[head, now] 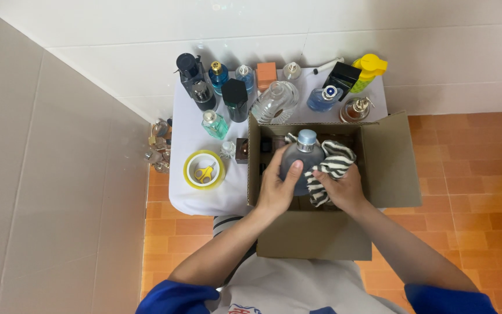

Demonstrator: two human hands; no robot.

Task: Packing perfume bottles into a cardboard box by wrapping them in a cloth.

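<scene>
Orange floor tiles and a pale wall surround a small white table [196, 200]. Nearest, an open cardboard box [315, 232] stands before the person. Above it, the left hand [275, 189] is closed around a grey round bottle [298, 161], its long axis pointing far, cap away. The right hand [344, 187], just right of it, presses a striped cloth [332, 166] against the bottle. Farther, perfume bottles [236, 99] and a tape roll [203, 170] with yellow scissors [204, 172] stand.

Blue short sleeves on a white shirt.
</scene>
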